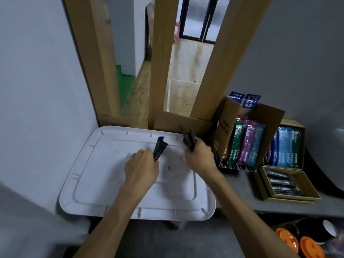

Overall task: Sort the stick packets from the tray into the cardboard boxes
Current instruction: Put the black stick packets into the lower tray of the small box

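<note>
A white plastic tray (104,183) lies in front of me. My left hand (142,166) pinches black stick packets (159,147) above the tray's far middle. My right hand (200,155) grips a bundle of black stick packets (189,138) over the tray's far right corner, close to a tall open cardboard box (226,131) that holds green, purple and blue packets (245,144). A low cardboard box (309,190) at the right holds black packets (282,182). Another cardboard box (292,123) behind it holds blue packets (285,148).
Wooden posts (162,58) rise behind the tray, with a grey wall on the left. The boxes stand on a grey counter (240,194). Orange round lids (297,243) and a white cup (329,228) lie at the bottom right.
</note>
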{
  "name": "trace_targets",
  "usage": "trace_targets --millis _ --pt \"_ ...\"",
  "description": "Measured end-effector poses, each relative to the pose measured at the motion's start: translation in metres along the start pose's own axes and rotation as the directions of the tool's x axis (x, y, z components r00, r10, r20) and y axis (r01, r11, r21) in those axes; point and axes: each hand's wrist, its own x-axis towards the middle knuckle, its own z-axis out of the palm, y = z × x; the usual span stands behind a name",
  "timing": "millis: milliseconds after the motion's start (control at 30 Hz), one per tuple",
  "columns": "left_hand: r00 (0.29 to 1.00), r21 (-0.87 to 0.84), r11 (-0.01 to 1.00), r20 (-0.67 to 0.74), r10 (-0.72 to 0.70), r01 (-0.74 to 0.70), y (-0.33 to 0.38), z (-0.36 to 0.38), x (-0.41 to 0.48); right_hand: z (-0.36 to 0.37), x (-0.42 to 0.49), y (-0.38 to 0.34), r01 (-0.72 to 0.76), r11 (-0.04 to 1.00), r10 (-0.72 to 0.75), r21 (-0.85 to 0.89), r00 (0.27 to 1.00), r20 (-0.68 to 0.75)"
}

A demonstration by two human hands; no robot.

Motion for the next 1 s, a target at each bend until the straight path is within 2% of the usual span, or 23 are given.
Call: trace_targets --millis 67,133,200,233,300,400,467,533,600,700,800,900,933,1000 --pt "1.000 -0.023 1.000 -0.012 -0.002 0.001 0.000 0.007 -0.003 -0.006 0.015 -0.001 -0.016 0.997 0.012 -0.080 0.998 -0.056" --pt "0.999 -0.040 0.999 -0.044 -0.011 0.009 0.000 0.010 -0.004 -0.003 0.026 0.000 -0.038 0.980 0.043 -0.197 0.999 0.019" --pt "0.998 -0.051 0.999 -0.058 -0.023 0.020 0.000 0.011 -0.005 0.000 0.027 0.003 -0.057 0.975 0.082 -0.217 0.990 0.112" --pt "0.998 -0.056 0.998 -0.061 -0.031 0.027 -0.001 0.012 -0.005 0.000 0.027 0.007 -0.067 0.978 0.091 -0.196 0.989 0.114" --pt "0.996 -0.067 0.997 -0.072 -0.043 0.038 -0.001 0.016 -0.007 -0.001 0.023 0.013 -0.079 0.992 0.087 -0.097 0.993 0.081" --pt "0.994 -0.089 0.995 -0.096 -0.052 0.043 -0.001 0.020 -0.010 0.003 0.012 0.017 -0.028 0.958 0.027 0.287 1.000 0.007" --pt "0.993 -0.127 0.992 -0.109 -0.032 0.018 0.001 0.022 -0.013 0.007 0.004 0.013 -0.021 0.814 -0.002 0.580 0.999 0.039" --pt "0.992 -0.163 0.986 -0.126 -0.007 -0.014 0.007 0.020 -0.018 0.006 -0.003 0.007 -0.044 0.688 -0.071 0.725 0.989 0.127" --pt "0.990 -0.176 0.983 -0.137 0.023 -0.047 0.016 0.017 -0.023 0.002 -0.010 0.004 -0.097 0.610 -0.125 0.786 0.968 0.217" --pt "0.991 -0.132 0.986 -0.106 0.086 -0.099 0.034 0.014 -0.034 -0.007 -0.020 0.003 -0.141 0.606 -0.130 0.783 0.953 0.272" --pt "0.985 -0.013 0.987 -0.067 0.161 -0.162 0.051 0.018 -0.048 -0.018 -0.028 0.005 -0.101 0.584 -0.110 0.806 0.973 0.201" --pt "0.972 0.028 0.974 -0.062 0.225 -0.224 0.066 0.019 -0.059 -0.034 -0.035 0.018 -0.041 0.579 -0.094 0.814 0.989 0.117" --pt "0.962 0.030 0.965 -0.070 0.262 -0.261 0.073 0.019 -0.063 -0.038 -0.038 0.025 -0.032 0.555 -0.079 0.831 0.993 0.092" --pt "0.938 0.021 0.941 -0.081 0.338 -0.337 0.091 0.021 -0.070 -0.046 -0.045 0.041 -0.051 0.434 -0.005 0.899 0.998 0.059"
